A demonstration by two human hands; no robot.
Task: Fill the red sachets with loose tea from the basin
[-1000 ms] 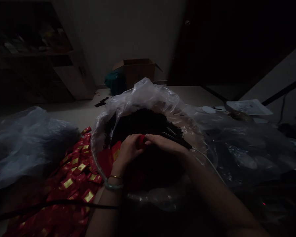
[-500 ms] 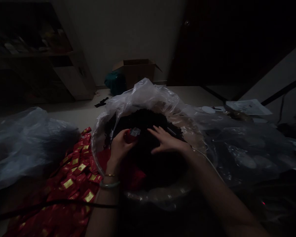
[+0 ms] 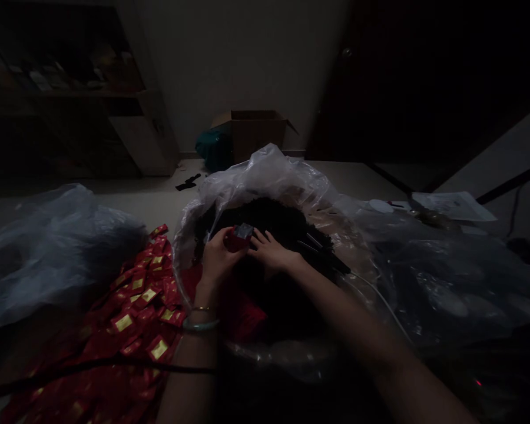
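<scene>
My left hand (image 3: pixel 221 256) pinches a small red packet (image 3: pixel 239 237) with a silvery top facing up. Close to the packet's right side is my right hand (image 3: pixel 271 253), fingers stretched and a little apart; whether they touch the packet I cannot tell. Both hands are above a dark loose heap (image 3: pixel 269 212), which looks like dry leaves, in a round container lined with clear plastic (image 3: pixel 269 162). Red material (image 3: pixel 242 318) lies at the container's near left. On the heap's right rests a dark two-armed tool (image 3: pixel 324 253) with a pale cord.
Many red packets with gold labels (image 3: pixel 123 323) are piled left of the container. A translucent plastic bag (image 3: pixel 57 253) lies beyond them, another plastic sheet (image 3: pixel 446 271) at right. Behind stand a cardboard box (image 3: pixel 258 135) and a teal bag (image 3: pixel 214 148). A dark strap (image 3: pixel 97 364) crosses the lower left.
My right hand has moved left, up close to the red packet in my left hand. The dark tool on the right now shows more fully. The view has shifted slightly.
</scene>
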